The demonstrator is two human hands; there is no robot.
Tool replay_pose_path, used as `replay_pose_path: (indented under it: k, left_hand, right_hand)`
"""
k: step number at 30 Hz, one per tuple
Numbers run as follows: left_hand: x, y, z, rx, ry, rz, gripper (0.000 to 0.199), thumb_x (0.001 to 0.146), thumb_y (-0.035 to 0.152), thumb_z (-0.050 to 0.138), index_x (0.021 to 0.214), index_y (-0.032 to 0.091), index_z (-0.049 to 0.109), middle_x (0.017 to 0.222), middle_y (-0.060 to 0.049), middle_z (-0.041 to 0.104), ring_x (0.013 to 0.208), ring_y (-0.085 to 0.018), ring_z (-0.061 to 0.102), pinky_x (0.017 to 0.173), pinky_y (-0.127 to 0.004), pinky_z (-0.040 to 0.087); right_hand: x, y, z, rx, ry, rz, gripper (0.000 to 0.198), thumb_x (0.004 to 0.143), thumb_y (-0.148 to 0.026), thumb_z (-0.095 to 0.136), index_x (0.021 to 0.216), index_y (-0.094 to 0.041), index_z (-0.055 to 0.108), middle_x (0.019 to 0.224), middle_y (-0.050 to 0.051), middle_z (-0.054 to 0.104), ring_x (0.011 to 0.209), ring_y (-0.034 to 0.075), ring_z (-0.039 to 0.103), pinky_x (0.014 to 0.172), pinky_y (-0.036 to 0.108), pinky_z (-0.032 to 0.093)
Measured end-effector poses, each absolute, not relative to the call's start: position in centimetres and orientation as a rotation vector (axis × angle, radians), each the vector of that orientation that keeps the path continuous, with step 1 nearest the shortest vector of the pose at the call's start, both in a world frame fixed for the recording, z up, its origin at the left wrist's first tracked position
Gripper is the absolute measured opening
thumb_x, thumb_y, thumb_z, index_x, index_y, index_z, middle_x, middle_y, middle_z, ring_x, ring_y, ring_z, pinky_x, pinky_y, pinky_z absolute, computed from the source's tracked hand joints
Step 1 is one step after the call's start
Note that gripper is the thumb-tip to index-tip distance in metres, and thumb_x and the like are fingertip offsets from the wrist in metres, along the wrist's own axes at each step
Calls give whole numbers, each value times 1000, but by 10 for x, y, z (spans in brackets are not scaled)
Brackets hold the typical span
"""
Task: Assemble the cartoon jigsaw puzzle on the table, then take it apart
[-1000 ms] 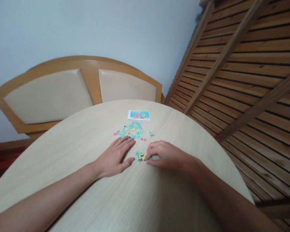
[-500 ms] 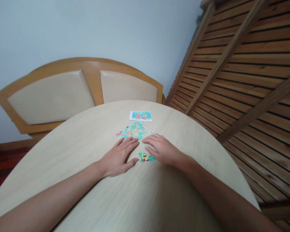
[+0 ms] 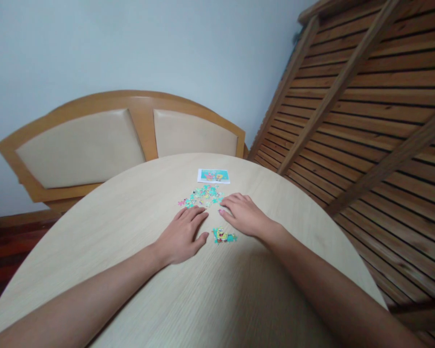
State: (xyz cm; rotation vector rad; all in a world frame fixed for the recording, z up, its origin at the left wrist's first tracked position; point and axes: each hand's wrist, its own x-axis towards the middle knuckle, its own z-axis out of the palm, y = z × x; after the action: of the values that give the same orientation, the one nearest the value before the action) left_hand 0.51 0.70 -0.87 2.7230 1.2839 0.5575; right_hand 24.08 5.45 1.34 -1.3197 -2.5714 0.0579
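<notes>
My left hand lies flat on the table, fingers stretched and thumb spread, just below a loose heap of jigsaw puzzle pieces. At the heap's right edge rests my right hand, thumb apart from the fingers, fingertips touching or nearly touching teal pieces. A small purplish patch shows at its thumb tip; I cannot tell whether it is a piece. Between the hands and nearer to me, a joined puzzle section shows a yellow cartoon figure on teal. Neither hand touches that section.
A picture sheet with a pink and a yellow figure lies behind the heap on the round wooden table. Beyond the table edge is a padded wooden backrest against the wall. Wooden slats lean on the right.
My right hand has moved up, away from the joined section toward the heap, uncovering the section's right side. My left hand has stayed nearly in place. The view has shifted slightly.
</notes>
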Motion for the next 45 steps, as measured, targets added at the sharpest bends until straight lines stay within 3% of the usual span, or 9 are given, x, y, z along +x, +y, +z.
replay_pose_path:
  k: [7, 14, 20, 27, 33, 39, 45]
  left_hand:
    - [4, 8, -12, 2696, 1297, 632, 45, 94, 32, 55, 135, 14, 54, 136, -18, 56, 127, -33, 52, 111, -55, 41]
    - [4, 9, -15, 2690, 1321, 656, 42, 94, 32, 53, 132, 14, 56, 138, -18, 55, 128, -34, 52, 110, -57, 41]
    - [3, 9, -15, 2688, 1324, 652, 42, 94, 31, 54, 132, 13, 55, 137, -18, 55, 127, -34, 53, 110, -55, 43]
    - [2, 9, -12, 2686, 1214, 718, 41, 93, 28, 55, 132, 15, 55, 135, -17, 55, 126, -32, 53, 110, -53, 44]
    - [3, 4, 1, 2796, 744, 638, 42, 98, 26, 50, 140, 24, 51, 143, -12, 54, 132, -28, 51, 111, -48, 43]
    - [3, 2, 1, 2859, 592, 493, 45, 99, 28, 50, 144, 26, 50, 138, -10, 60, 129, -28, 55, 115, -52, 37]
    - [4, 1, 4, 2823, 646, 506, 36, 100, 28, 50, 135, 23, 58, 131, -11, 61, 123, -27, 56, 111, -50, 41]
  right_hand:
    - [214, 57, 19, -1131, -2685, 60, 36, 105, -33, 42, 133, -19, 60, 142, 12, 59, 129, 28, 49, 101, 45, 38]
    - [214, 59, 23, -1307, -2655, -93, 26, 100, -32, 54, 109, -13, 69, 118, 17, 70, 120, 31, 54, 98, 44, 40]
    - [207, 64, 21, -1212, -2674, 6, 34, 102, -29, 50, 132, -16, 59, 142, 13, 59, 134, 30, 45, 104, 46, 38]
    - [219, 51, 16, -995, -2684, 119, 27, 102, -28, 51, 123, -18, 66, 122, 13, 68, 125, 26, 54, 103, 43, 40]
    - [251, 39, 11, -924, -2641, 214, 27, 99, -18, 53, 118, -23, 71, 119, 8, 72, 122, 24, 59, 104, 41, 42]
    - [278, 34, 2, -949, -2480, 280, 16, 93, -26, 66, 107, -22, 73, 110, 6, 75, 112, 22, 65, 99, 36, 46]
    - [293, 30, 12, -932, -2509, 353, 19, 86, -33, 76, 100, -21, 72, 98, 5, 74, 100, 22, 65, 92, 36, 47]
